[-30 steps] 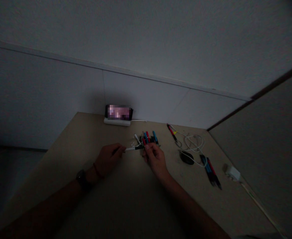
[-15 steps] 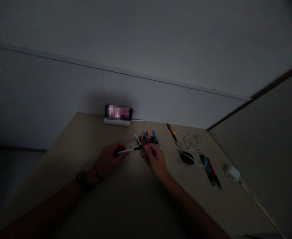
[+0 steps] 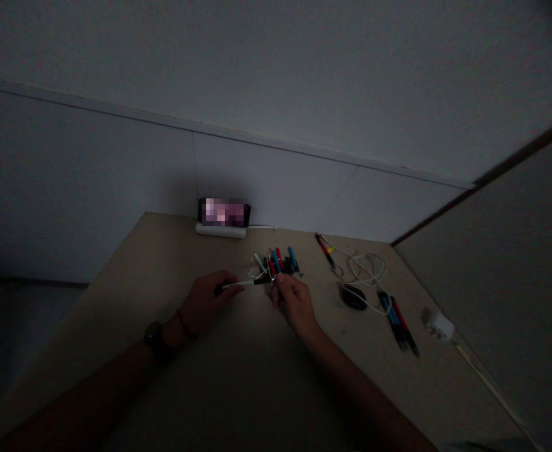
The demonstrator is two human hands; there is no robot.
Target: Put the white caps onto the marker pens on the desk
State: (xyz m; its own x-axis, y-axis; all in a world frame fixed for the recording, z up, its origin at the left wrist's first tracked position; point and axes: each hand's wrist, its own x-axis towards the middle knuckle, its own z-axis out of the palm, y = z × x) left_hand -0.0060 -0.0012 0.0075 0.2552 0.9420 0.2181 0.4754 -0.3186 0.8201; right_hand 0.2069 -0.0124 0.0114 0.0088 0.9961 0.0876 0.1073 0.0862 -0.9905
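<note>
A white and black pen (image 3: 245, 283) is held level between my two hands above the table. My left hand (image 3: 213, 295) is closed on its dark left end, thumb and fingers pinching it. My right hand (image 3: 295, 300) pinches at the black right end, where a small pale tip shows by the fingertips. Just behind my right hand lies a cluster of pens (image 3: 277, 258) with blue, red, white and black parts. A thin white cord or strip (image 3: 259, 274) is tangled among them. The dim light hides the finer detail.
A phone (image 3: 225, 212) leans on a white stand (image 3: 220, 231) by the wall. Rightward lie a red and black pen (image 3: 325, 250), a coiled white cable (image 3: 367, 270), a black mouse (image 3: 353, 297), several blue and red pens (image 3: 395, 320) and a white plug (image 3: 440, 327).
My right fingertips have shifted slightly right along the pen, baring a bit more of its end. My left hand stays nearly still, and the other things have not moved.
</note>
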